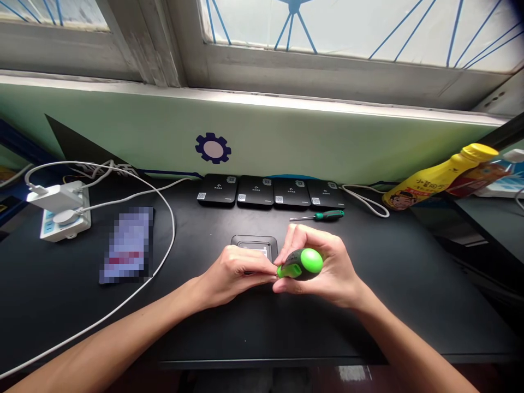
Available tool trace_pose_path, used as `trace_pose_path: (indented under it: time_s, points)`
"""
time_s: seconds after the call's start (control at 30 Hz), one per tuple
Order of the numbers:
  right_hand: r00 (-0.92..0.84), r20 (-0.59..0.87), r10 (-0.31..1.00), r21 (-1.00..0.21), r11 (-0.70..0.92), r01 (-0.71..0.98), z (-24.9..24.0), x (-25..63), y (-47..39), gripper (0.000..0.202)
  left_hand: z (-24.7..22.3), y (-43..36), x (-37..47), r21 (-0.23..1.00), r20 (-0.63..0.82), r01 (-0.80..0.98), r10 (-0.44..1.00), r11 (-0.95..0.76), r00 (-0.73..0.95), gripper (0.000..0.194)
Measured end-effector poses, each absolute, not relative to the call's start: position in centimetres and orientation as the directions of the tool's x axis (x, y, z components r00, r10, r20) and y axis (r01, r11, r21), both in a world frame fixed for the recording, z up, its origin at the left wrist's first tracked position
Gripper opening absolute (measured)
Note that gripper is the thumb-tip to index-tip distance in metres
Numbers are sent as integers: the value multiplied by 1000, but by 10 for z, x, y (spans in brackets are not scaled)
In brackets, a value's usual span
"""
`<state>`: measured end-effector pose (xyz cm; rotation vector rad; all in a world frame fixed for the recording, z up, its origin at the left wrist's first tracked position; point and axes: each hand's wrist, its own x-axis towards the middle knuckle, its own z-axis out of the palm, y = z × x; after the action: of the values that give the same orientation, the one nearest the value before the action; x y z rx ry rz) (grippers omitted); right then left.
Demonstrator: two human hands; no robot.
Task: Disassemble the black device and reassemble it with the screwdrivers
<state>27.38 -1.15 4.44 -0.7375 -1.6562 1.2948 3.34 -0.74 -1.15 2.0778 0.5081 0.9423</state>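
Note:
My right hand (327, 267) is wrapped round a green and black screwdriver (301, 264), whose rounded handle end faces the camera. The tip is hidden by the fingers. Close beside it, my left hand (235, 273) has its fingers pinched together near the screwdriver's front end; what they hold, if anything, is too small to make out. Partly under the hands lies a black device (254, 240) with rounded corners, flat on the black table (196, 333).
Four flat black boxes stand in a row, the leftmost (216, 190) near the wall. A green-handled screwdriver (327, 215) lies before them. A white power strip (65, 218), its cable (174, 229) and a phone (127, 245) are left; a yellow bottle (434, 180) is right.

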Motion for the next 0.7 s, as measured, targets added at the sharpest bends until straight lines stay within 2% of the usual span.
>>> trace_pose_path:
  time_s: [0.17, 0.37, 0.57, 0.7]
  points:
    - [-482, 245, 841, -965, 258, -40, 47, 277, -12, 36, -15, -7, 33, 784, 449, 37, 608, -620, 655, 20]
    - [-583, 262, 769, -952, 305, -26, 52, 279, -13, 19, -13, -7, 33, 765, 478, 19, 587, -644, 653, 31]
    - [-484, 393, 782, -902, 429, -39, 50, 274, -10, 45, -14, -7, 33, 790, 478, -15, 599, -613, 643, 14]
    - [-474, 392, 788, -904, 425, -41, 47, 273, -9, 39, -14, -8, 33, 790, 455, 20, 607, -613, 651, 12]
